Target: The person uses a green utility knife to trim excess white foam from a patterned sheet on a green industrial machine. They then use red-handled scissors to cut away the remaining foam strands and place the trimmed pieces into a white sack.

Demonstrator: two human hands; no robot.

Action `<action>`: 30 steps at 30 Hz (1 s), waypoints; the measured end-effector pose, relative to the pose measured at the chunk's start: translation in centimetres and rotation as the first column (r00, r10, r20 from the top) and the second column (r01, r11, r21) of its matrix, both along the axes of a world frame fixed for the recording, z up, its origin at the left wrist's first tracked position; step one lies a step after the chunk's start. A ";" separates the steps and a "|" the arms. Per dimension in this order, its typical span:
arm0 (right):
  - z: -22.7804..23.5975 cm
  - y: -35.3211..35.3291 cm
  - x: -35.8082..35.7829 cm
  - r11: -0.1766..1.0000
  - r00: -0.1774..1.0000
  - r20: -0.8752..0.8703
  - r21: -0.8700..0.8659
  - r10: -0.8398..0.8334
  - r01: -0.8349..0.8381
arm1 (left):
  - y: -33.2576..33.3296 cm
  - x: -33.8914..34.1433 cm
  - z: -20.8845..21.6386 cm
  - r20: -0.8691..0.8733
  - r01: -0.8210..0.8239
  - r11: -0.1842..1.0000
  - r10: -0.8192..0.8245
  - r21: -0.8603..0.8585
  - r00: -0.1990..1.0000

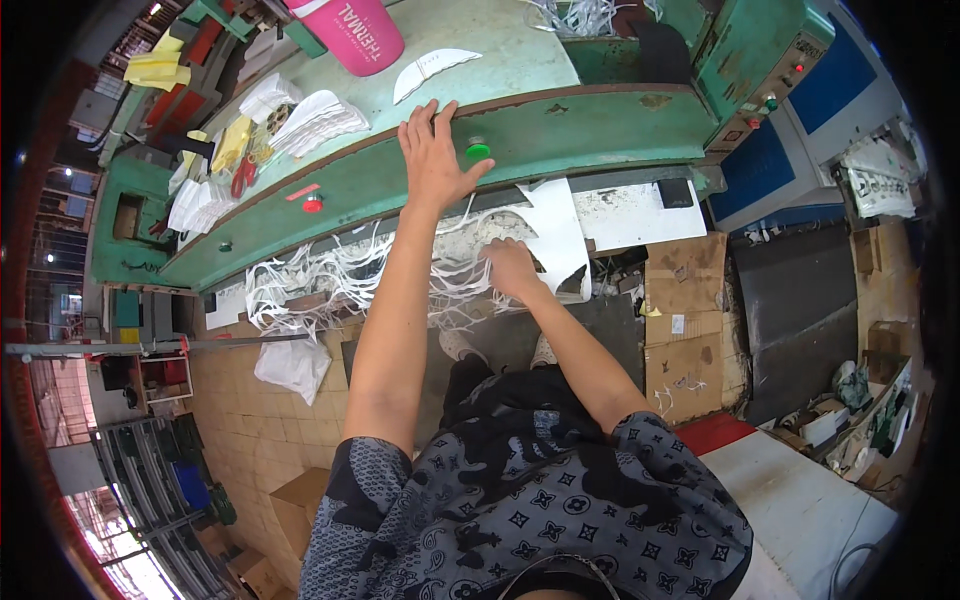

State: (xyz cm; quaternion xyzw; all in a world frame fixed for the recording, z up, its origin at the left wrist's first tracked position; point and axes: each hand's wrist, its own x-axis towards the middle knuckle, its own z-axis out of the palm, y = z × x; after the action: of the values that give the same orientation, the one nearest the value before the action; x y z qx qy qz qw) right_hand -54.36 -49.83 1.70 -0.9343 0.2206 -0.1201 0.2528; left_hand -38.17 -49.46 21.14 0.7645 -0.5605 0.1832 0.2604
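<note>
While splaying left hand (432, 160) on beam (600, 130), with lettered tub (350, 32) beyond, holding right hand (512, 268) curled at strips (462, 270); cannot tell if pinching.

White strips (330, 275), green machine beam (590, 125), pink tumbler (355, 38), grey shirt (540, 490) with black motifs

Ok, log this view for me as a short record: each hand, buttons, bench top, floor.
Left hand: spread on the front beam, thumb beside the green button
Right hand: fingers curled at the white strips, near a cut white sheet; grip unclear
Buttons: green one by the left hand; red one farther left
Bench top: pink container, curved white piece, stacked white pieces
Floor: white bag at left, flattened cardboard at right
</note>
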 end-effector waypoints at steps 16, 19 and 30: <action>-0.2 0.8 -1.3 0.990 0.992 -0.030 0.075 0.120 -0.118 | -0.8 2.0 0.5 0.031 0.029 0.991 -0.025 -0.128 0.999; 1.5 -1.7 -2.3 0.948 0.985 0.058 0.266 0.163 -0.173 | -2.5 0.0 -0.9 -0.132 0.034 0.952 -0.077 -0.303 0.988; 2.1 -11.8 -5.0 0.888 0.880 0.192 0.252 -0.435 0.385 | -12.0 -2.9 -12.9 -0.532 0.134 0.738 0.335 0.661 0.778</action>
State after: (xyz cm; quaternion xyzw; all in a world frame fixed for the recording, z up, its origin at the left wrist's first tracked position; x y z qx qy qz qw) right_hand -59.38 -61.66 3.80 -0.8129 0.3929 -0.2609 0.3418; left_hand -41.06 -61.49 8.23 0.8524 -0.4253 -0.2764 0.1273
